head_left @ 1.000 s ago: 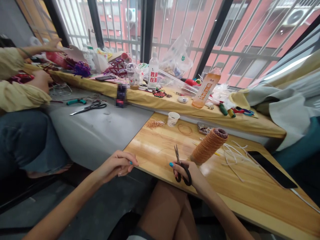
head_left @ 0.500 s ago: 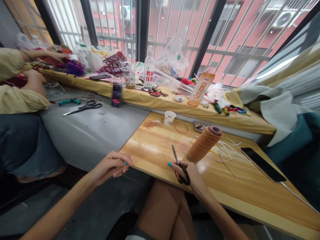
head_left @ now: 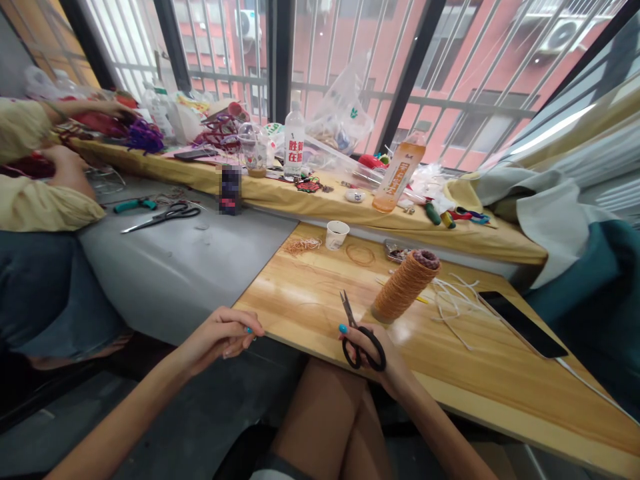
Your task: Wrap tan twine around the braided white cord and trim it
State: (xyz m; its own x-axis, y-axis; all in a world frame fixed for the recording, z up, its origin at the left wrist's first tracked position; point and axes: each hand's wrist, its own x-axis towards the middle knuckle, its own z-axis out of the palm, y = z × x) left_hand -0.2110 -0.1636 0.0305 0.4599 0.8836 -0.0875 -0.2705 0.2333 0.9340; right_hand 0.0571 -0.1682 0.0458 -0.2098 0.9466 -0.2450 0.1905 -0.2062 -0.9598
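My right hand (head_left: 377,350) holds a small pair of scissors (head_left: 349,311) with black handles above the table's front edge. The handles have spread and the blades point away from me, slightly parted. My left hand (head_left: 223,339) is closed in a pinch just off the table edge at left; whatever lies between its fingertips is too fine to make out. Behind the scissors a tall spool of orange-brown thread (head_left: 404,287) stands on the wooden table (head_left: 285,300), leaning to the right in view. A faint line of thread seems to cross the wood between my hands.
A paper cup (head_left: 337,236), thread clippings (head_left: 303,246), a coil of thread (head_left: 360,254) and a small tray (head_left: 397,251) lie farther back. White cords (head_left: 453,300) and a phone (head_left: 523,323) are at right. Larger scissors (head_left: 165,216) lie by another person's sleeve (head_left: 47,203) at left.
The scissors' handles have spread and the blades have parted a little in my right hand. My left hand stays pinched in nearly the same place. The whole view has shifted slightly.
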